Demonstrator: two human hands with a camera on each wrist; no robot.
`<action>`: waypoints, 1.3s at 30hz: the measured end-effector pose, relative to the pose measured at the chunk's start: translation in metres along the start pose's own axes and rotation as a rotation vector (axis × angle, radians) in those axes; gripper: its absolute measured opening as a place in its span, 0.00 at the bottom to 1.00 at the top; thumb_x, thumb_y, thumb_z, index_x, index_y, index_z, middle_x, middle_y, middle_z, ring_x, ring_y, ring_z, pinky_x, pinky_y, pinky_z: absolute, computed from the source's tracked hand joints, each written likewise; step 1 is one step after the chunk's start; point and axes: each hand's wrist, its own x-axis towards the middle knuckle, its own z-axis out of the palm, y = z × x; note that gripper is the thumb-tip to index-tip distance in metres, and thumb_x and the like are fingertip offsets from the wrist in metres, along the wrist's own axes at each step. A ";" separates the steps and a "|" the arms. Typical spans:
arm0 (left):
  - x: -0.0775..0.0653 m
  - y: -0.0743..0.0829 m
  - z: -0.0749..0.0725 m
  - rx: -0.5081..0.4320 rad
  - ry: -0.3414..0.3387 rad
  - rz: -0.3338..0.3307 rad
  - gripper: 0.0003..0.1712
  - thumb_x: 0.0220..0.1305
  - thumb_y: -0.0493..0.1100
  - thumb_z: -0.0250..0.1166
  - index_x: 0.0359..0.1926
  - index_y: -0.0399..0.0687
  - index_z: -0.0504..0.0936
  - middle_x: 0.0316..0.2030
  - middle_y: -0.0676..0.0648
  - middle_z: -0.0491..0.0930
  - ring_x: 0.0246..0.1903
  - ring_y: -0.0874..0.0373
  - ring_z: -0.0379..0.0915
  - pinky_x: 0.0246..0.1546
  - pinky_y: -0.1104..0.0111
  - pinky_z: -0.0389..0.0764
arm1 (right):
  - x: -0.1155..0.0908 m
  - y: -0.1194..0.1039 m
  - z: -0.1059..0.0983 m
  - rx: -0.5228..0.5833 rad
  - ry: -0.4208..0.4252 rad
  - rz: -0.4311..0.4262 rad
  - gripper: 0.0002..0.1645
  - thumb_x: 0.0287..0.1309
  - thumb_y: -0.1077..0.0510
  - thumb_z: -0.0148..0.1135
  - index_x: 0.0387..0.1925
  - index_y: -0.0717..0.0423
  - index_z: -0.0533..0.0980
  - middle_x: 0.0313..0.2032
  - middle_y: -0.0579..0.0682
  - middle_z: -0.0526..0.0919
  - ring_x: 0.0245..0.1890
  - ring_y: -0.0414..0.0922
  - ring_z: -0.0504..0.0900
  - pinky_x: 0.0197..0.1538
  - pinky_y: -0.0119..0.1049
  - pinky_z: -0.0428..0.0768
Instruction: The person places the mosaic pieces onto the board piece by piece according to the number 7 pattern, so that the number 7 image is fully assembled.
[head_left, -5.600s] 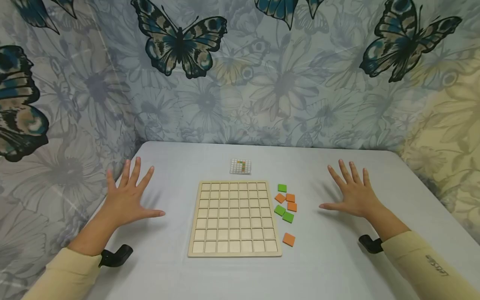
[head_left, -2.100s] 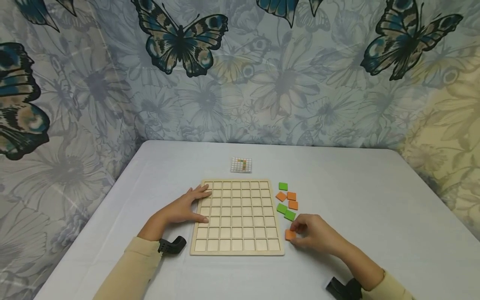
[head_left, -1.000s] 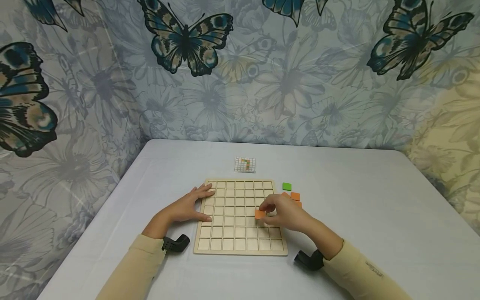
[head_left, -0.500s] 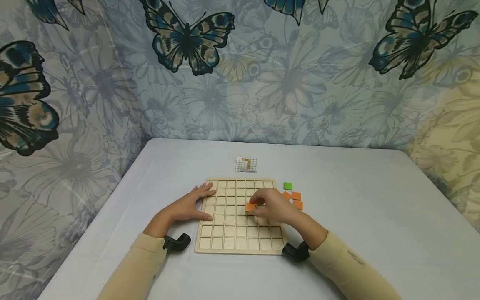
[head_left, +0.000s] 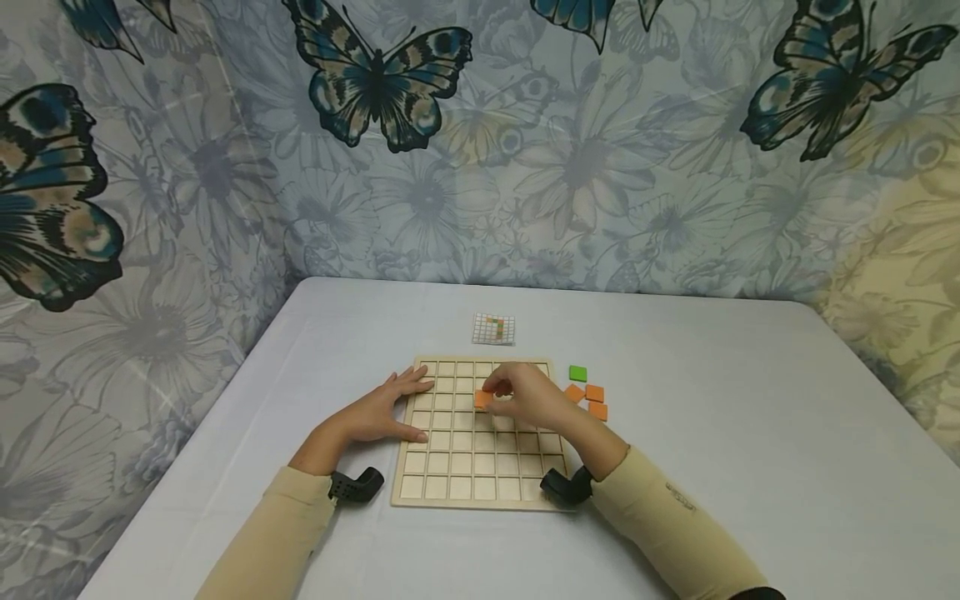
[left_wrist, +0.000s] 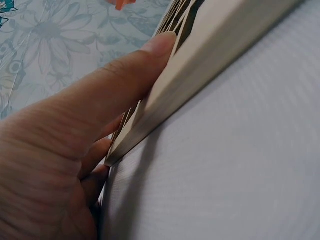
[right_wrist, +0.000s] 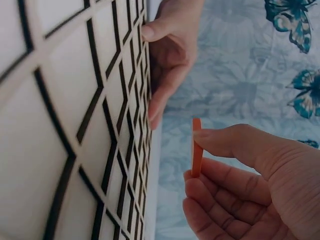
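In the head view, a square wooden grid board (head_left: pixel 480 503) lies on the white table. My left hand (head_left: pixel 372 415) rests on its left edge with fingers spread; the left wrist view shows the thumb (left_wrist: pixel 120 82) lying over the board's edge. My right hand (head_left: pixel 531 397) pinches an orange square tile (head_left: pixel 482 401) above the grid, left of the board's middle columns' right side. From the right wrist, that tile (right_wrist: pixel 197 155) is seen edge-on between thumb and fingers, apart from the board.
Right of the board lie a green tile (head_left: pixel 577 373) and three orange tiles (head_left: pixel 595 392). My right forearm covers the spot where two green tiles lay earlier. Behind the board is a small printed grid card (head_left: pixel 493 329). A butterfly-patterned cloth (head_left: pixel 585 167) hangs beyond the table.
From spread wide apart, my left hand came to the board's left edge. My right hand took the nearest orange tile and carried it left and away from me over the grid.
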 end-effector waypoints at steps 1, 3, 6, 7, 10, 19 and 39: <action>0.000 0.000 0.000 0.002 -0.001 -0.004 0.51 0.43 0.55 0.75 0.68 0.49 0.63 0.73 0.45 0.45 0.72 0.40 0.29 0.70 0.43 0.38 | 0.002 0.000 0.000 0.000 0.001 -0.004 0.12 0.50 0.60 0.68 0.38 0.60 0.81 0.38 0.52 0.83 0.38 0.44 0.79 0.42 0.35 0.80; 0.000 0.000 0.000 0.001 -0.003 -0.012 0.51 0.43 0.56 0.74 0.68 0.50 0.63 0.73 0.46 0.44 0.72 0.40 0.29 0.70 0.43 0.37 | 0.007 -0.001 -0.001 0.014 0.004 -0.001 0.12 0.50 0.60 0.68 0.38 0.60 0.81 0.37 0.52 0.83 0.38 0.44 0.80 0.43 0.35 0.80; 0.000 0.000 0.000 0.002 -0.003 -0.018 0.51 0.43 0.56 0.74 0.68 0.51 0.63 0.73 0.47 0.44 0.72 0.40 0.28 0.70 0.42 0.37 | 0.014 0.000 0.000 0.025 0.007 -0.017 0.12 0.50 0.61 0.68 0.39 0.61 0.81 0.38 0.54 0.83 0.38 0.46 0.81 0.43 0.35 0.81; 0.000 0.001 0.000 0.001 -0.004 -0.021 0.51 0.43 0.57 0.74 0.68 0.52 0.63 0.73 0.47 0.44 0.72 0.40 0.28 0.70 0.42 0.38 | 0.016 0.000 0.000 0.031 0.006 -0.016 0.12 0.51 0.61 0.68 0.39 0.61 0.81 0.39 0.54 0.83 0.39 0.46 0.81 0.43 0.34 0.81; 0.001 0.001 0.000 0.004 -0.005 -0.021 0.51 0.43 0.57 0.74 0.68 0.53 0.62 0.74 0.48 0.44 0.72 0.40 0.28 0.70 0.42 0.38 | 0.024 0.001 0.001 0.045 0.007 -0.011 0.12 0.51 0.61 0.67 0.39 0.62 0.81 0.39 0.54 0.83 0.38 0.46 0.81 0.43 0.33 0.81; 0.001 0.003 -0.001 -0.004 -0.010 -0.023 0.51 0.44 0.58 0.74 0.69 0.53 0.62 0.74 0.49 0.43 0.72 0.41 0.27 0.69 0.42 0.38 | 0.044 0.001 0.002 0.092 0.029 0.016 0.13 0.50 0.60 0.68 0.38 0.63 0.81 0.36 0.55 0.84 0.35 0.44 0.81 0.39 0.32 0.81; 0.000 0.001 0.000 0.004 -0.003 -0.033 0.51 0.43 0.59 0.74 0.69 0.54 0.62 0.74 0.49 0.43 0.72 0.41 0.27 0.69 0.42 0.39 | 0.059 0.021 0.024 0.116 0.008 0.075 0.12 0.50 0.60 0.69 0.37 0.62 0.82 0.35 0.54 0.84 0.34 0.43 0.81 0.37 0.32 0.81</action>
